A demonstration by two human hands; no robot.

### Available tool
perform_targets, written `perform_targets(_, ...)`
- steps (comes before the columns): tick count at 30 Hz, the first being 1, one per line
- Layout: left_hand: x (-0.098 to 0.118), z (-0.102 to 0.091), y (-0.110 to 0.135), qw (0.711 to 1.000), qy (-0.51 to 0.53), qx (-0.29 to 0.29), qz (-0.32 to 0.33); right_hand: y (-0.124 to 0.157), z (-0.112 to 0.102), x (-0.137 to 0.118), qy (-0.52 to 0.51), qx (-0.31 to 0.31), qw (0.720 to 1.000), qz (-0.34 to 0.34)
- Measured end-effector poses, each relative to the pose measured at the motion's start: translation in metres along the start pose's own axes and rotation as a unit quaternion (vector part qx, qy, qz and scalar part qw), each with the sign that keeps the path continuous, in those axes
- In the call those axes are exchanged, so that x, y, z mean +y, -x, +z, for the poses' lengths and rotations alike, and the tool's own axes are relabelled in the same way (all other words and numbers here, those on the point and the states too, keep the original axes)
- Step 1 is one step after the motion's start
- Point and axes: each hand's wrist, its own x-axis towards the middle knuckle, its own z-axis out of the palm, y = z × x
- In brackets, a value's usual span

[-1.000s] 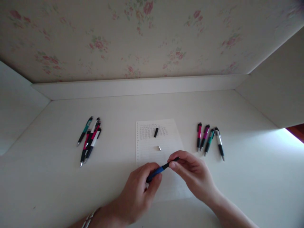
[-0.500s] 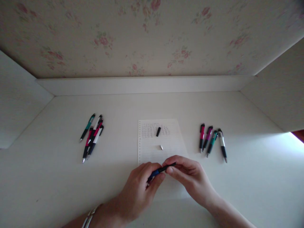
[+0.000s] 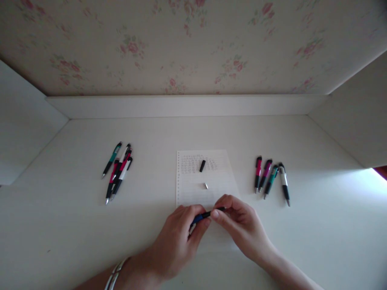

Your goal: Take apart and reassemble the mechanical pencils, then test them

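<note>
A blue and black pen [image 3: 198, 218] is held between both hands above the lower part of a lined sheet of paper [image 3: 193, 195]. My left hand [image 3: 179, 235] is closed around its blue barrel. The thumb and forefinger of my right hand [image 3: 237, 217] pinch the dark front end, which points right. Its very tip is partly covered by those fingers. On the sheet, beyond the hands, lie a black rubber grip [image 3: 202, 166] and a small silver pen tip [image 3: 206, 185].
Several pens [image 3: 119, 175] lie in a loose, overlapping pile on the left of the white desk [image 3: 151, 137]. Others, pink, purple, green and white [image 3: 284, 183], lie side by side on the right. A flowered wall and white side panels [image 3: 27, 125] bound the desk.
The fingers of my right hand have shifted slightly along the dark front end of the pen. My left hand keeps its grip. The view has tilted a little.
</note>
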Motion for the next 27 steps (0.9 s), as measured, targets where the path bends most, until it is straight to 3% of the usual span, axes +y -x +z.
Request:
perform_targets(12, -0.002, 0.001, 0.000, 1.000, -0.010, -0.004, 0.016, 0.001, 0.003, 0.000, -0.009, 0.005, 0.999, 0.037)
perform_targets(20, 0.001, -0.001, 0.000, 1.000, -0.007, -0.014, 0.008, 0.002, 0.004, 0.003, -0.031, 0.012, 0.999, 0.025)
perform_targets(27, 0.009, -0.007, -0.004, 0.998, 0.016, -0.066, -0.006, -0.001, -0.001, -0.006, -0.063, -0.044, 0.996, -0.046)
